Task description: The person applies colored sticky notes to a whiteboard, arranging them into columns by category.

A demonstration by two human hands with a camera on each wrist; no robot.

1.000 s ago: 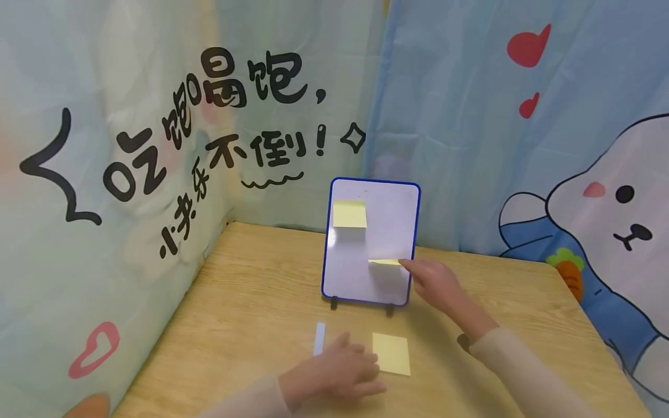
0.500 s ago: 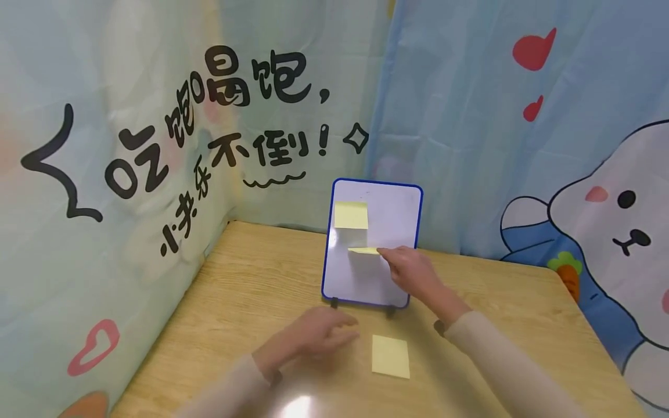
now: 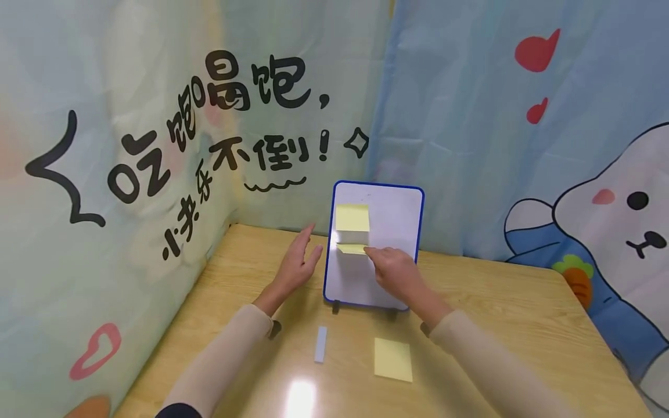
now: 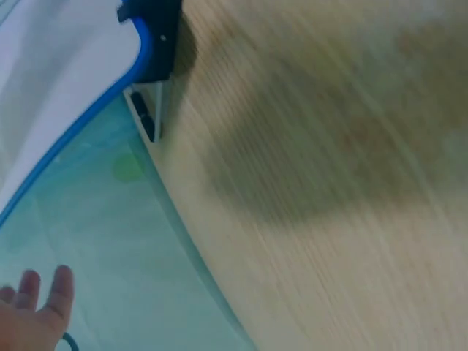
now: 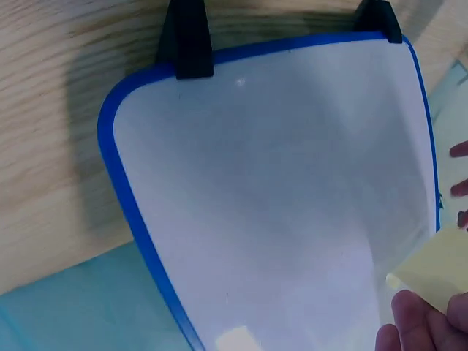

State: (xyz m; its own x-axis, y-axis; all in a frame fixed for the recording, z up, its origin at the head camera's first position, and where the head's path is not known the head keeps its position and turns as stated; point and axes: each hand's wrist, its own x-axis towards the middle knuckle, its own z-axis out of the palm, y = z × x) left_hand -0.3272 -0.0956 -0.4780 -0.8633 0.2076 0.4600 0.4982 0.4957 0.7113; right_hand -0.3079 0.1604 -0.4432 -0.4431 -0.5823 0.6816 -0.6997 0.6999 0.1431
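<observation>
A small whiteboard with a blue rim stands tilted back on black feet. One yellow sticky note is on its upper left part. Just below that note, my right hand pinches a second sticky note by its right edge, seen nearly edge-on in the head view. Whether this note touches the board I cannot tell. Left of the board, my left hand is raised with straight fingers and holds nothing; in the left wrist view its fingers show at the lower left corner.
On the wooden table in front of the board lie a yellow sticky note and a narrow pale strip. Printed curtains hang behind the table and along its left side.
My right hand has moved left across the board with its sticky note, to under the upper note. My left hand has risen from the table beside the pale strip to the board's left side.
</observation>
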